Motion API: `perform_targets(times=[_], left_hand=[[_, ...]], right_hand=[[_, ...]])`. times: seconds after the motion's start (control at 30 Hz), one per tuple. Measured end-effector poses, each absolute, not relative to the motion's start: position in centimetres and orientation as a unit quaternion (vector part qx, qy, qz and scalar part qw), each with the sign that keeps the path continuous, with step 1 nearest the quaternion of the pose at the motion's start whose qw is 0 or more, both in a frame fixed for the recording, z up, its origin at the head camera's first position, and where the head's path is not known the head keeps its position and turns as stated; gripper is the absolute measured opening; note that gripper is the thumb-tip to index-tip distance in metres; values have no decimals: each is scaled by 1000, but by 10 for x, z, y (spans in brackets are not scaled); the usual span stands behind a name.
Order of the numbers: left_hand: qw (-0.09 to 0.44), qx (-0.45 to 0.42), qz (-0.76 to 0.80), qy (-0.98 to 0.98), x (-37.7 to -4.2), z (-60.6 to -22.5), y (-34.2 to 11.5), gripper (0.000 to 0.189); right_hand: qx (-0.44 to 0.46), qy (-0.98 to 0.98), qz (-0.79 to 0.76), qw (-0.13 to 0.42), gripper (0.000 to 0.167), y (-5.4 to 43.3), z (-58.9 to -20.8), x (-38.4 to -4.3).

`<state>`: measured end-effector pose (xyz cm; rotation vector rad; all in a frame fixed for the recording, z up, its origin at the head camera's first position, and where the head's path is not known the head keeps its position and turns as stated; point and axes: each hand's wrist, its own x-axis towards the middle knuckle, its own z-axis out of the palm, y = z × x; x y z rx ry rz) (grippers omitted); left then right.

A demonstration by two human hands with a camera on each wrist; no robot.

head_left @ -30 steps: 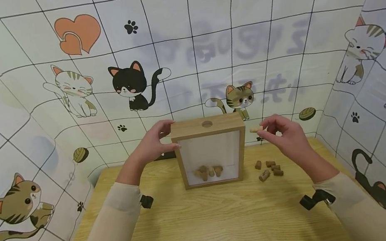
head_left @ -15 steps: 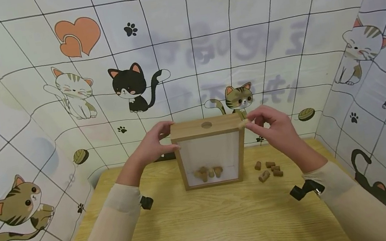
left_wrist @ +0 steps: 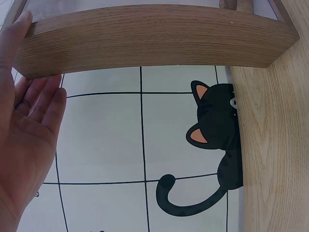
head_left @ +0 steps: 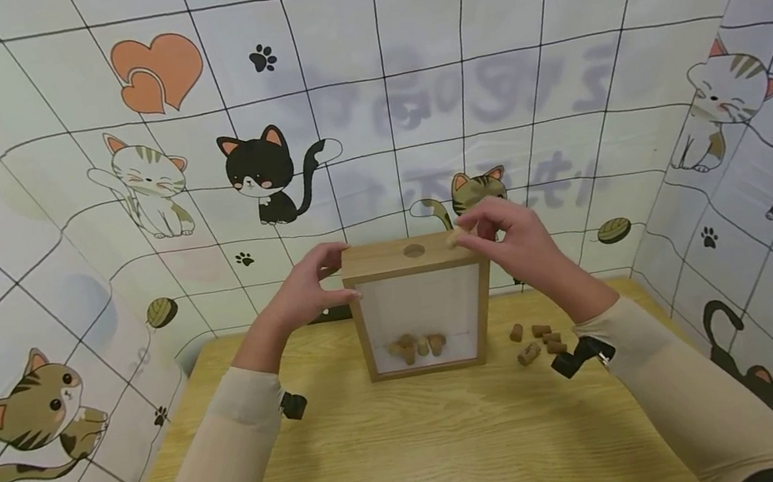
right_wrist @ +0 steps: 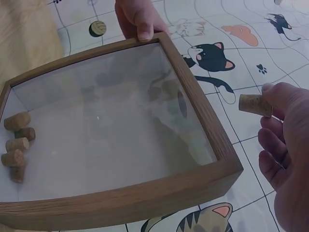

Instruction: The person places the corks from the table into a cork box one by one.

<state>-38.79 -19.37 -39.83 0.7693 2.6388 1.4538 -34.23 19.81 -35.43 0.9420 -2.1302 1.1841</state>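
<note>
Near the centre of the head view, the right hand [head_left: 511, 238] pinched a tapered cork stopper [right_wrist: 253, 104] between thumb and fingertips, just right of the round hole [head_left: 414, 251] atop the glass-fronted wooden shadow box [head_left: 376, 263]. The left hand [head_left: 306, 289] gripped the box's left edge, thumb in front, fingers behind. A loose pinch could have dropped the stopper; a slanted entry might have jammed it; a hard push, with the left grip slack, could have tipped the narrow box.
</note>
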Motion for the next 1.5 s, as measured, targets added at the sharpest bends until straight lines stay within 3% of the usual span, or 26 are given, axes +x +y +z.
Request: perform_targets(times=[0.97,1.5], left_hand=[[14,246,452,857,-388,-398,-194,90],[14,246,459,854,-387,-398,-195,90]], right_hand=[[344,-868,339,114,28,158,-328,-373],[342,-880,312,107,22,148,-327,-378]])
